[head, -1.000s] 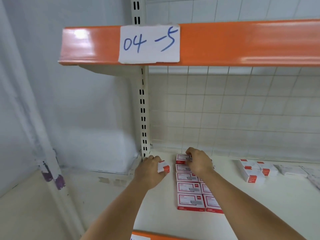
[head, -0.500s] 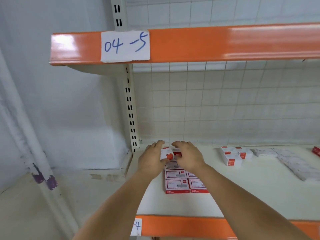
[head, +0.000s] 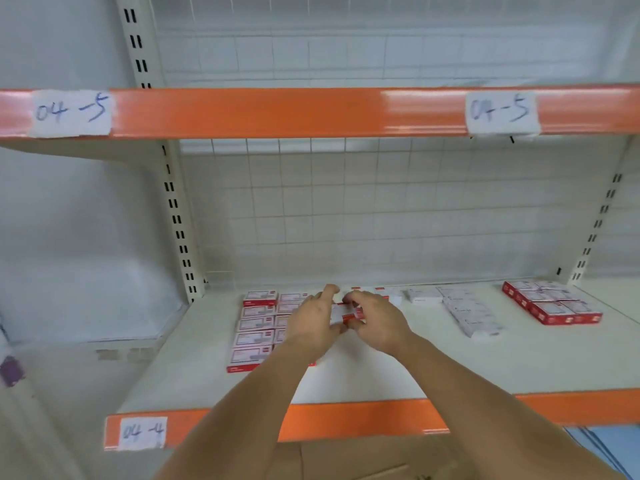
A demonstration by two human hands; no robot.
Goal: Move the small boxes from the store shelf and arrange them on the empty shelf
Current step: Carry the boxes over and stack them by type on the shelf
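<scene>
Small boxes (head: 256, 327) lie in two neat columns at centre-left, flat on a cream shelf (head: 433, 362) edged in orange, wire grid (head: 346, 220) behind. Upper shelf lip (head: 277, 112) carries paper labels (head: 71, 112). Since half a second ago the view has swung right, bringing red packs (head: 550, 306) at far right fully into sight. Between the hands, one box (head: 346, 312): left hand (head: 313, 323) and right hand (head: 377, 322) both pinch it, fingers curled, just right of the columns.

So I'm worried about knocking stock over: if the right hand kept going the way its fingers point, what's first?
Probably the small box already pinched between right hand and left hand; depth is unclear.
</scene>
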